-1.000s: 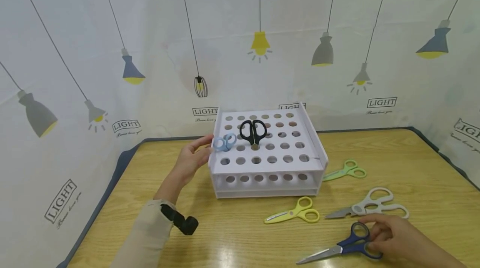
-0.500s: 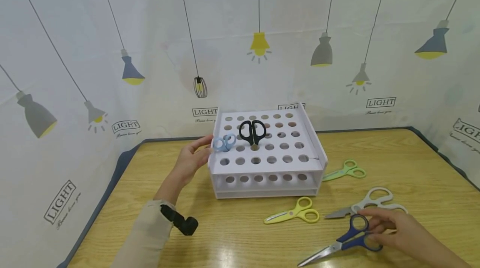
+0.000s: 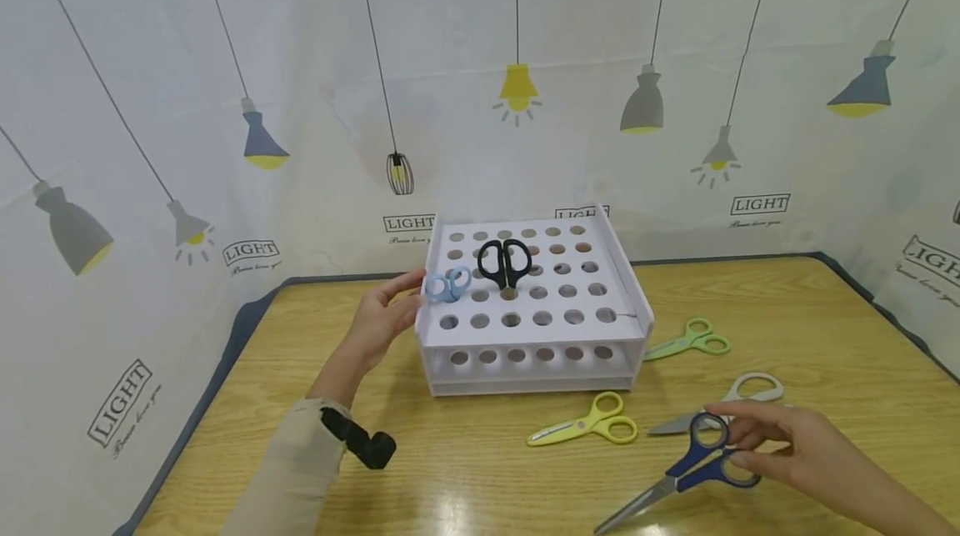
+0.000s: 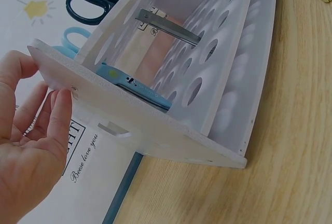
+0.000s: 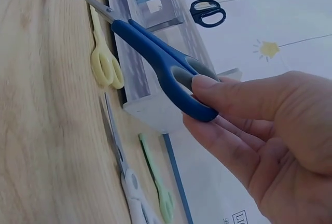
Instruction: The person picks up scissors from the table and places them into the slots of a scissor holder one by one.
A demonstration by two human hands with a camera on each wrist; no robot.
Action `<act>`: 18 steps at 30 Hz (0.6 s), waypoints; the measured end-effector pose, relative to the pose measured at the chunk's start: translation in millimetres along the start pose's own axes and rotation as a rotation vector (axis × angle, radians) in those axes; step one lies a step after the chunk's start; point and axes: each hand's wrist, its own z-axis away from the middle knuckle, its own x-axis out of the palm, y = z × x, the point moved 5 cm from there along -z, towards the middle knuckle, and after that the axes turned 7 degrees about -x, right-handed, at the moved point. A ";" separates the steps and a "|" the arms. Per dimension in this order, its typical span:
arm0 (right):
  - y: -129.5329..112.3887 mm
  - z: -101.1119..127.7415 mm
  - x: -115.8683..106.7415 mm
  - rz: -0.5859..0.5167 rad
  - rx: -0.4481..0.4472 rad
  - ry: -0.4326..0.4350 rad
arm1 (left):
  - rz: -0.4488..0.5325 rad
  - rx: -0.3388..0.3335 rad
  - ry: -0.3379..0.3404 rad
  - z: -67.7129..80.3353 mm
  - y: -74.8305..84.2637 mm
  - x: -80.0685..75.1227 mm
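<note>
A white rack (image 3: 536,343) with rows of round holes stands on the table. My left hand (image 3: 382,321) holds the edge of its left side panel; in the left wrist view the fingertips lie against the panel's outer face. Light blue scissors (image 3: 448,286) and black scissors (image 3: 505,262) stand in holes, handles up; their blades (image 4: 168,27) hang below the top shelf. My right hand (image 3: 791,448) pinches dark blue scissors (image 5: 161,63) by a handle loop, the blades pointing away from the hand. They are raised above the table, blades tilted down to the left in the head view.
Yellow scissors (image 3: 585,426) lie in front of the rack. White-handled scissors (image 3: 757,390), partly behind my right hand, and green scissors (image 3: 690,340) lie to its right. A lamp-printed cloth (image 3: 337,102) surrounds the wooden table (image 3: 480,469).
My right hand has lifted the dark blue scissors off the table, their handles rising and the blades tilting further downward. My left hand and the rack have stayed in place.
</note>
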 end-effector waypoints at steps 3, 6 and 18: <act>-5.7 -3.2 -0.5 0.027 -0.018 0.001 | -0.002 -0.004 0.004 0.2 -0.4 -0.5; -11.9 -7.1 -1.1 0.065 -0.045 0.015 | 0.000 -0.006 0.004 -0.7 -1.0 -1.0; -44.5 -37.9 -12.5 0.130 -0.080 -0.040 | 0.008 0.002 -0.003 -0.5 0.0 0.1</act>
